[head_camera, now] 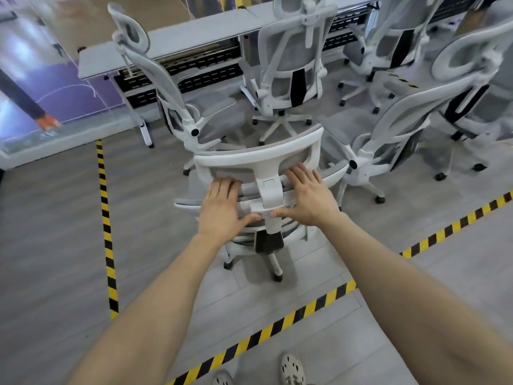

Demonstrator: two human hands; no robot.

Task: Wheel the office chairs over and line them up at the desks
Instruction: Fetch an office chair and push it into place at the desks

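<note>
**Pushing a chair toward the row.** Shoes [293,369] stand behind the chair [258,159], on the near side of the striped tape [277,323] that crosses the floor behind its base. The left hand [222,207] and right hand [308,195] are apart, one on each side of the headrest stem. Each is clamped on the headrest's lower rail, fingers laid over it and thumbs hooked beneath. The chair stands upright on its castors, back to the person, well short of the counter [166,43].

Just ahead and to its left, the left chair [172,87] is turned sideways. Just ahead and to its right, the right chair [388,129] sits at an angle. Beyond it, the middle chair [288,59] faces the counter.

The gap ahead looks narrow. A headrest grip is high and may tip or swivel the chair, so push evenly with both hands, slowly, and steer between the two near chairs.
</note>
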